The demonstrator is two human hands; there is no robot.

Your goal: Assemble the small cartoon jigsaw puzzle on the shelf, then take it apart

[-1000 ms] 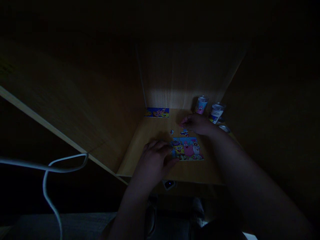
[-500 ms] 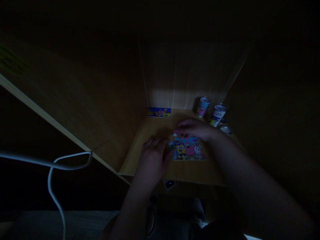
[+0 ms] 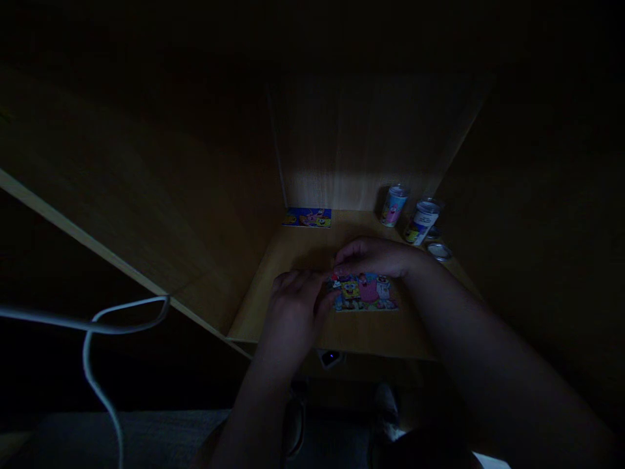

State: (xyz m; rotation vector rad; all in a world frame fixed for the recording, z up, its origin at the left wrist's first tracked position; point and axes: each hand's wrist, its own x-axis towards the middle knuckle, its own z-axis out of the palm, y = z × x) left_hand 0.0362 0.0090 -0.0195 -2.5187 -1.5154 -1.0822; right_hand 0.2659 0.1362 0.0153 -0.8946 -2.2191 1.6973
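A small cartoon jigsaw puzzle (image 3: 368, 293), with a yellow square figure and a pink one, lies flat on the wooden surface. My right hand (image 3: 374, 256) is over its upper left part, fingertips pinched on a small puzzle piece (image 3: 336, 281) with red and white on it. That piece sits against the puzzle's left side; whether it is seated I cannot tell. At the left edge rests my left hand (image 3: 299, 301), thumb and forefinger apart, touching or nearly touching the puzzle. Dim light hides the fingertips in part.
A blue cartoon picture strip (image 3: 307, 217) lies by the back panel. Two cartoon-printed cans (image 3: 393, 206) (image 3: 422, 221) stand at the back right, with a round lid (image 3: 439, 251) beside them. Wooden panels enclose the surface. A white cable (image 3: 92, 326) hangs at left.
My right hand has brought the puzzle piece down and slightly left, from above the puzzle onto its upper left side. My left hand has stayed nearly in place.
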